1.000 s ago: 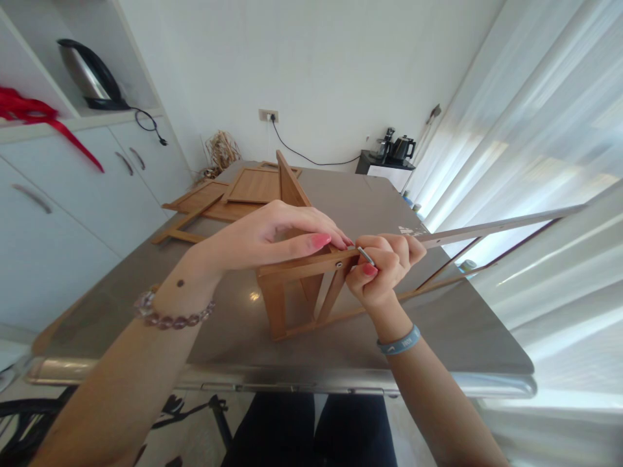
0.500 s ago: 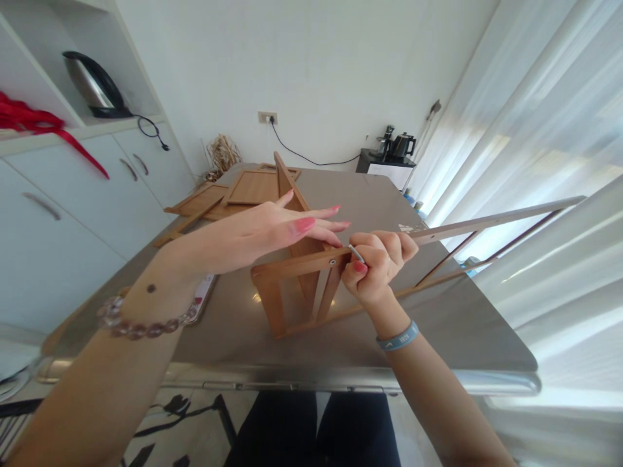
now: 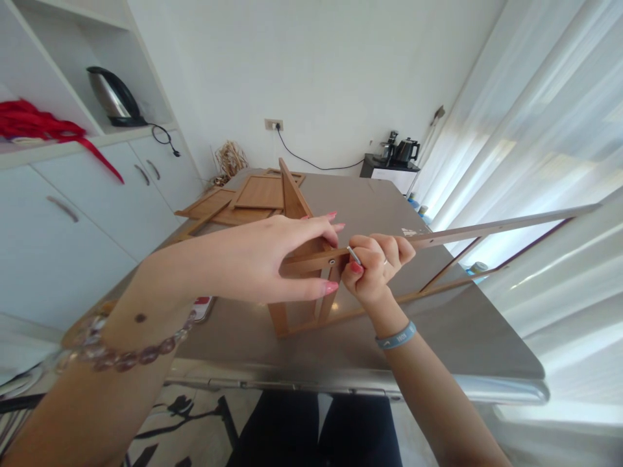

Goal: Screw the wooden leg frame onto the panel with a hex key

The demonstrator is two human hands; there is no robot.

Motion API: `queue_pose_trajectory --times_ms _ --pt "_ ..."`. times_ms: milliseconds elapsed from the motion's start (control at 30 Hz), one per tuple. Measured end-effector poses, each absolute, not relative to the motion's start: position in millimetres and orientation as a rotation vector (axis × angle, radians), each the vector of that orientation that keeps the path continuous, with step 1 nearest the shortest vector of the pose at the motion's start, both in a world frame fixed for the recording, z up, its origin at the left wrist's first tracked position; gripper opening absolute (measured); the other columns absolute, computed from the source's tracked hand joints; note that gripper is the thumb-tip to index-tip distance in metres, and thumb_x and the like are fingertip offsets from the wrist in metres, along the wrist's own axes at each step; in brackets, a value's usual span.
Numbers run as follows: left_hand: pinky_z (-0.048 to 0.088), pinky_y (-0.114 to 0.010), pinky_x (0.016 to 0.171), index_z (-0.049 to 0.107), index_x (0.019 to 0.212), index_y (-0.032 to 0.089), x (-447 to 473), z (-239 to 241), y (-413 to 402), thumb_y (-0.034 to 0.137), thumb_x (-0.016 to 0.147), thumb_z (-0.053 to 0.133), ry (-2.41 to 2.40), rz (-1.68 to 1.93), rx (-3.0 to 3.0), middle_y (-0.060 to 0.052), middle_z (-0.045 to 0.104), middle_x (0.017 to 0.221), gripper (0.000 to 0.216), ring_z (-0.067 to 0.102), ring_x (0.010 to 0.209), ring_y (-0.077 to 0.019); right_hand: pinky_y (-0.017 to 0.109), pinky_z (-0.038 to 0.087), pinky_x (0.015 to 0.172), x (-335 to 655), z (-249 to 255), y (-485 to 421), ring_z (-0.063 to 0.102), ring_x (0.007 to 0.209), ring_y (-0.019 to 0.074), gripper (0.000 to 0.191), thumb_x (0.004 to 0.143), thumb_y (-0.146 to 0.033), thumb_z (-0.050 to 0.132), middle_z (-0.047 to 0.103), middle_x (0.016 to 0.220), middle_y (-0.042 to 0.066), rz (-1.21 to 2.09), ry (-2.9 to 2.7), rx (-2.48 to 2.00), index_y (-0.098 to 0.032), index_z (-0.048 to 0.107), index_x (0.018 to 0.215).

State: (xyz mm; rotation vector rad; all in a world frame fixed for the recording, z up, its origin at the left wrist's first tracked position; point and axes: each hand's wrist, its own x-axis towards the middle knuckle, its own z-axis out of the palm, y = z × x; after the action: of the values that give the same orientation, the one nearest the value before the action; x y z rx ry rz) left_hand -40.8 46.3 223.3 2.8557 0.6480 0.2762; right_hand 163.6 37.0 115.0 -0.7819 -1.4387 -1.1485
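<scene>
A ladder-like wooden frame stands on edge across the table, with a shelf board joined upright to it. My right hand is closed over its upper rail. Between thumb and forefinger shows a short silver rod, which looks like a hex key. Just left of that fist, a round bolt head sits in the rail. My left hand straddles the rail, thumb on the near side and fingers on the far side, spread apart. Its palm hides part of the frame's left end.
Several wooden panels lie at the table's far left. A phone is partly hidden under my left wrist. The grey table has a metal front edge. White curtains hang close on the right, near the frame's far end.
My left hand has come lower and nearer over the rail, its thumb dropping to the near side. My right hand keeps its grip. The view has shifted slightly.
</scene>
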Motion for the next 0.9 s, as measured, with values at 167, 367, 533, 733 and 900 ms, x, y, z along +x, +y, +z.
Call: queue_pose_trajectory --times_ms 167,367,533,733,900 --pt "0.048 -0.033 0.101 0.035 0.148 0.025 -33 207 36 0.054 0.094 0.048 0.765 0.412 2.884 -0.007 0.041 0.154 0.063 0.053 0.131 -0.0256 0.035 0.031 0.073 164 115 35 0.049 0.063 0.0126 0.027 0.102 -0.033 0.029 0.063 0.068 -0.006 -1.145 -1.460 -0.782 -0.024 0.042 0.080" --pt "0.036 -0.032 0.116 0.048 0.138 0.024 -27 198 38 0.042 0.099 0.045 0.674 0.512 2.903 -0.003 0.037 0.156 0.043 0.040 0.142 -0.0195 0.035 0.031 0.076 164 115 30 0.050 0.067 0.0134 0.027 0.101 -0.032 0.029 0.064 0.070 -0.004 -1.092 -1.491 -0.820 -0.024 0.045 0.081" --pt "0.033 -0.035 0.118 0.058 0.127 0.023 -27 199 39 0.043 0.099 0.045 0.642 0.492 2.861 -0.003 0.036 0.157 0.036 0.037 0.144 -0.0192 0.035 0.032 0.079 160 115 24 0.050 0.066 0.0145 0.021 0.098 -0.025 0.034 0.064 0.070 -0.003 -0.966 -1.530 -0.900 -0.023 0.046 0.080" --pt "0.047 -0.036 0.103 0.044 0.138 0.024 -27 202 35 0.050 0.096 0.048 0.758 0.513 2.765 -0.009 0.049 0.148 0.050 0.057 0.126 -0.0236 0.029 0.038 0.070 158 144 -1 0.053 0.061 0.0129 0.021 0.099 -0.021 0.034 0.060 0.066 -0.002 -0.615 -1.533 -1.138 -0.022 0.047 0.082" --pt "0.043 -0.038 0.108 0.052 0.132 0.022 -26 202 33 0.044 0.099 0.045 0.669 0.505 2.801 -0.010 0.046 0.151 0.040 0.054 0.130 -0.0233 0.025 0.038 0.062 171 207 5 0.055 0.061 0.0118 0.024 0.102 -0.030 0.029 0.058 0.068 -0.002 -0.253 -1.648 -1.220 -0.022 0.048 0.090"
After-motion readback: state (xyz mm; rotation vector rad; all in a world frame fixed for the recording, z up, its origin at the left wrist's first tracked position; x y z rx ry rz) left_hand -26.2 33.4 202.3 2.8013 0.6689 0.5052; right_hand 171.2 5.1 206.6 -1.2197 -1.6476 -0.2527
